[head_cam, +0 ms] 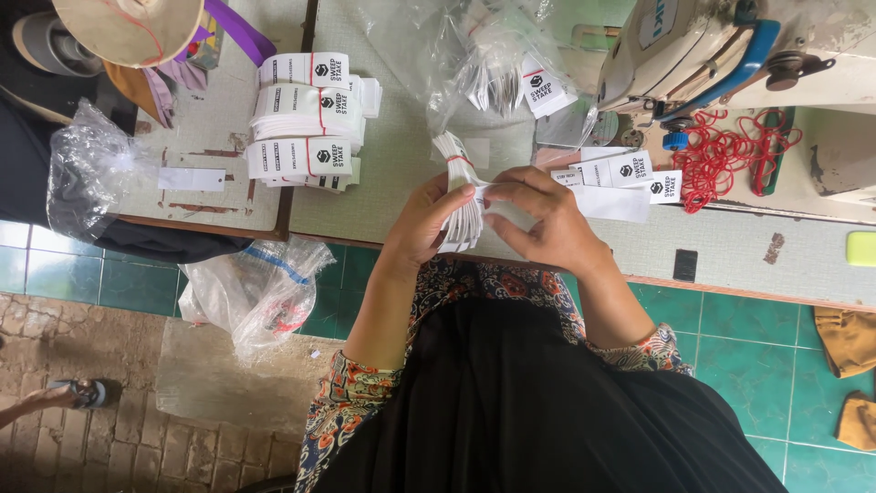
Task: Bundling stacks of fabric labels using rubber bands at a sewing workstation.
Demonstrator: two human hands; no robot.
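Note:
My left hand [427, 217] grips a thick bundle of white paper tags [459, 187] bound by a red rubber band, held upright at the table's front edge. My right hand [546, 219] pinches the tags at the bundle's right side, its fingers meeting my left thumb. Under my right hand lie loose white tags [630, 173] with black print. Three banded stacks of the same tags [310, 119] rest on the table to the left.
A pile of red rubber bands [730, 155] lies beside a cream sewing machine [721, 46] at the right. Clear plastic bags [497, 55] with more tags sit at the back; other bags [260, 288] lie on the floor. A cone of thread [128, 27] stands top left.

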